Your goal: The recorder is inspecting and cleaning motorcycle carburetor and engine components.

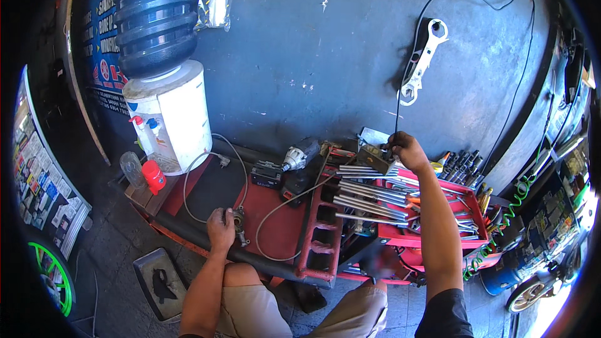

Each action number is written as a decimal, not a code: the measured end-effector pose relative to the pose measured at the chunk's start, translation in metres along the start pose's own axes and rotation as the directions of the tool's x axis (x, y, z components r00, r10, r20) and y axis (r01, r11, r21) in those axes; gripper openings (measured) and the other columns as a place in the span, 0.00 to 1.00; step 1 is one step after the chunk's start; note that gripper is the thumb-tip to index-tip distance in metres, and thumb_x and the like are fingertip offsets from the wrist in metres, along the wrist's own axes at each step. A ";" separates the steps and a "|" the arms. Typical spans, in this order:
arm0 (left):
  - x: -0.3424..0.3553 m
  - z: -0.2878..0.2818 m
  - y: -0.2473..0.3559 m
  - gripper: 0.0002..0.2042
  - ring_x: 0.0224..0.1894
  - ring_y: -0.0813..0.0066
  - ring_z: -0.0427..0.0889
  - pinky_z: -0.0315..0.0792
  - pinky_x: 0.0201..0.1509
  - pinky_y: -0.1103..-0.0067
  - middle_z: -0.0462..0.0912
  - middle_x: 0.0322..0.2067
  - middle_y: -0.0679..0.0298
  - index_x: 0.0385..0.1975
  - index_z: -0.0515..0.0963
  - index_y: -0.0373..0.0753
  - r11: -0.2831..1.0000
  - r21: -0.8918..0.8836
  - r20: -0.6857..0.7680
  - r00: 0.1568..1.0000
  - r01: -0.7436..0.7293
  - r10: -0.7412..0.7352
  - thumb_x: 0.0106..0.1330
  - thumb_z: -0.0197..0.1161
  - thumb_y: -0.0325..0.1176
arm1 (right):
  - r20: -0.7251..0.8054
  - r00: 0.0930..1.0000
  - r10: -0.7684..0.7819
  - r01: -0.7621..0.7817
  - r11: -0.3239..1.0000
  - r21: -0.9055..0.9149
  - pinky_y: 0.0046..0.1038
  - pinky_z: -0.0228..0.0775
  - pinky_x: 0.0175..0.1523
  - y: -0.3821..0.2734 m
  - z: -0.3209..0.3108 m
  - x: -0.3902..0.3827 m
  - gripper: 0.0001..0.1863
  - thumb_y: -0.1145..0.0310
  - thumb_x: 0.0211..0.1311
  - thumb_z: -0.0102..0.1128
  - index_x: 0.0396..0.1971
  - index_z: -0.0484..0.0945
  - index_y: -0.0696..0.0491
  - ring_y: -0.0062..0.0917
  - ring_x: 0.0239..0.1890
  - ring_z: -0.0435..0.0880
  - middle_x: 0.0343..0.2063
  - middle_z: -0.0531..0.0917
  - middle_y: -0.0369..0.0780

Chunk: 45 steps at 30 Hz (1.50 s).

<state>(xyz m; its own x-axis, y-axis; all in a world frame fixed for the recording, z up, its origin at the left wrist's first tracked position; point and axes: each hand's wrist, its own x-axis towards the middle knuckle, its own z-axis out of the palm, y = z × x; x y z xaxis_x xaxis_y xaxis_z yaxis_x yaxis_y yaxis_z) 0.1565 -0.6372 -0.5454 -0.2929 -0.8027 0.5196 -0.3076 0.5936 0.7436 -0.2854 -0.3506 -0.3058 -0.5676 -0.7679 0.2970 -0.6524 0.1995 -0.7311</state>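
My left hand (pixel 221 230) is closed on a small metal mechanical part (pixel 240 225) at the front of the red-and-black bench mat (pixel 282 228). My right hand (pixel 405 152) is raised over the back of the red tool tray (pixel 469 213), fingers closed beside a hanging black cable (pixel 397 119) and a dark metal block (pixel 374 158); what they grip is hidden. Below it lie several long silver tool shafts (pixel 369 200). A silver-and-black impact tool (pixel 299 158), a black box-shaped item (pixel 266 174) and a looped grey cord (pixel 188 200) are on the bench between my hands.
A white water dispenser (pixel 178 119), red container (pixel 153 175) and glass jar (pixel 130 164) stand left. A power strip (pixel 427 56) hangs on the wall. Upright sockets (pixel 460 166) and a green coiled hose (pixel 519 197) are right. A metal pan (pixel 153 294) is on the floor.
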 end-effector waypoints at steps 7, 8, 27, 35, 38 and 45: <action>0.001 0.003 -0.003 0.16 0.30 0.41 0.76 0.68 0.36 0.60 0.74 0.24 0.44 0.25 0.71 0.28 0.999 -0.010 -0.025 0.999 -0.040 0.040 0.72 0.57 0.35 | -0.035 0.999 0.000 0.004 0.995 0.099 0.29 0.75 0.49 0.000 0.009 0.002 0.16 0.86 0.58 0.47 0.45 0.75 0.63 0.29 0.44 0.84 0.39 0.85 0.45; 0.000 0.003 -0.003 0.16 0.30 0.41 0.76 0.68 0.36 0.60 0.74 0.24 0.44 0.25 0.71 0.28 0.999 -0.017 -0.031 0.998 -0.048 0.047 0.72 0.57 0.35 | -0.019 1.000 0.005 -0.003 0.993 0.118 0.29 0.75 0.49 -0.001 0.010 0.002 0.16 0.86 0.58 0.47 0.45 0.75 0.63 0.29 0.44 0.84 0.39 0.85 0.45; -0.001 0.001 -0.007 0.13 0.36 0.36 0.77 0.69 0.41 0.53 0.78 0.30 0.42 0.28 0.75 0.29 0.999 -0.022 -0.035 0.999 -0.027 0.027 0.69 0.58 0.33 | -0.063 0.997 0.049 -0.056 0.992 -0.117 0.32 0.75 0.52 0.007 0.004 0.012 0.16 0.81 0.50 0.58 0.42 0.79 0.61 0.29 0.41 0.83 0.37 0.85 0.43; -0.001 0.001 -0.005 0.14 0.37 0.35 0.76 0.67 0.42 0.54 0.77 0.30 0.41 0.29 0.73 0.27 0.999 -0.036 -0.013 1.000 0.023 -0.024 0.70 0.56 0.35 | -0.063 0.995 0.082 -0.084 0.996 -0.041 0.34 0.76 0.54 0.006 0.009 0.011 0.15 0.73 0.57 0.57 0.44 0.81 0.61 0.34 0.43 0.86 0.38 0.88 0.47; -0.002 0.004 -0.009 0.15 0.36 0.36 0.76 0.67 0.41 0.54 0.77 0.29 0.41 0.28 0.73 0.27 1.000 -0.007 -0.011 1.000 0.012 -0.012 0.71 0.56 0.35 | -0.121 0.993 0.006 -0.028 0.983 -0.181 0.36 0.77 0.51 -0.002 0.015 0.007 0.15 0.68 0.57 0.64 0.43 0.82 0.59 0.38 0.43 0.87 0.38 0.87 0.49; -0.001 0.015 -0.034 0.19 0.41 0.41 0.81 0.70 0.48 0.58 0.81 0.35 0.39 0.37 0.76 0.23 0.999 -0.017 -0.023 0.999 0.036 -0.037 0.74 0.55 0.39 | -0.215 0.964 0.158 -0.214 0.939 -0.269 0.38 0.78 0.53 -0.016 0.015 0.002 0.16 0.65 0.53 0.70 0.41 0.84 0.55 0.44 0.46 0.87 0.38 0.88 0.50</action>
<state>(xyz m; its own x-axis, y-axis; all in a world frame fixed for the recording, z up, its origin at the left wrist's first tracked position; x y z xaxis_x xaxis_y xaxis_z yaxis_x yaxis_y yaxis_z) 0.1533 -0.6559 -0.5774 -0.2604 -0.8251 0.5014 -0.3024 0.5629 0.7692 -0.2685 -0.3640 -0.3030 -0.7580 -0.5776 0.3031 -0.6265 0.5152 -0.5849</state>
